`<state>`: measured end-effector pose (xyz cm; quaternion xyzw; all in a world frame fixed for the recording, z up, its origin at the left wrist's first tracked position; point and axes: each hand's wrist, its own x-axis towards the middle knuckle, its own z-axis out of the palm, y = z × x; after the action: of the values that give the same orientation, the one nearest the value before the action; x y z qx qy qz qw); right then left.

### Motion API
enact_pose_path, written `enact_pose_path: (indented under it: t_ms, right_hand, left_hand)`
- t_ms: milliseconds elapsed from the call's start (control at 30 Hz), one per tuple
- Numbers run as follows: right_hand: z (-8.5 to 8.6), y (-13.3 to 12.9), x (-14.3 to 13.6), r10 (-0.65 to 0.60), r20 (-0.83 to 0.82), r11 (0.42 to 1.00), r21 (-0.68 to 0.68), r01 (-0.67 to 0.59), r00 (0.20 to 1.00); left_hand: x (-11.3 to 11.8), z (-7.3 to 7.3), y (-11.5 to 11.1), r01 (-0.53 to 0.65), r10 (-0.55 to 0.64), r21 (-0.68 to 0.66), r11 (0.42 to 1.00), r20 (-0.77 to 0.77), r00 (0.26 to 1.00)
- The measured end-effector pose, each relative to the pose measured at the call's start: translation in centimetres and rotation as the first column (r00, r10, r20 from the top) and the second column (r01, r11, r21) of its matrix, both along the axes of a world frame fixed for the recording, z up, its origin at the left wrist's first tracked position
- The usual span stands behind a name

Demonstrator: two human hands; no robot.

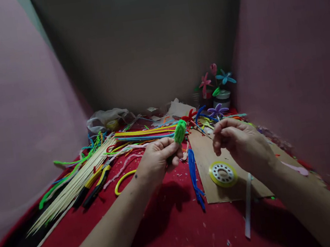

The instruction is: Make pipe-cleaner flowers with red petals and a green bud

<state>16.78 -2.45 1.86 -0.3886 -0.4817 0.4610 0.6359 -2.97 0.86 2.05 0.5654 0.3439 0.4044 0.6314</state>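
A bright green bundle of looped pipe cleaner [180, 132] stands up from my left hand [160, 155], whose thumb and fingers are closed around its lower end. My right hand [238, 140] is raised over the cardboard sheet [206, 174], fingers curled in and thumb close to the index finger. Anything between those fingertips is too small or hidden to make out. Just beyond that hand is a purple pipe-cleaner flower [218, 110]. Below it on the cardboard lies a yellow tape roll [222, 174] with a white perforated core. Blue pipe cleaners [194, 176] lie between my hands.
Wooden skewers [70, 188] and yellow-black pliers [95, 185] lie at left on the red cloth [173, 235]. Loose pipe cleaners [144, 132] spread across the back. Finished flowers [225, 76] stand by a jar [222, 99] at back right. A translucent strip [248, 209] lies in front.
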Motion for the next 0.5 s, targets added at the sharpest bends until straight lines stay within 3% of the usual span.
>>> enact_pose_path:
  t_ms: [100, 167, 267, 400, 500]
  right_hand:
    - [0.0, -1.6, 0.7, 0.04, 0.193, 0.999, -0.008, -0.04, 0.98]
    - [-0.3, -2.5, 1.2, 0.013, 0.377, 1.0, -0.011, -0.009, 0.926]
    - [-1.3, -3.3, 2.2, 0.009, 0.682, 1.0, -0.02, 0.006, 0.731]
    - [-3.3, -3.5, 3.0, 0.065, 0.936, 0.989, -0.016, -0.144, 0.345]
    - [-4.2, -3.3, 3.1, 0.028, 0.968, 0.979, 0.024, -0.201, 0.251]
  left_hand:
    - [0.0, -0.4, 0.4, 0.012, -0.011, -0.024, 1.0, 0.049, 0.999]
    - [0.0, -0.6, 0.6, 0.031, -0.028, -0.041, 0.999, 0.062, 0.998]
    - [0.1, -0.8, 0.8, 0.046, -0.042, -0.067, 0.997, 0.063, 0.997]
    - [0.2, -0.9, 0.9, 0.05, -0.046, -0.058, 0.997, 0.059, 0.997]
    - [0.2, -0.9, 0.9, 0.047, -0.04, -0.096, 0.994, 0.072, 0.997]
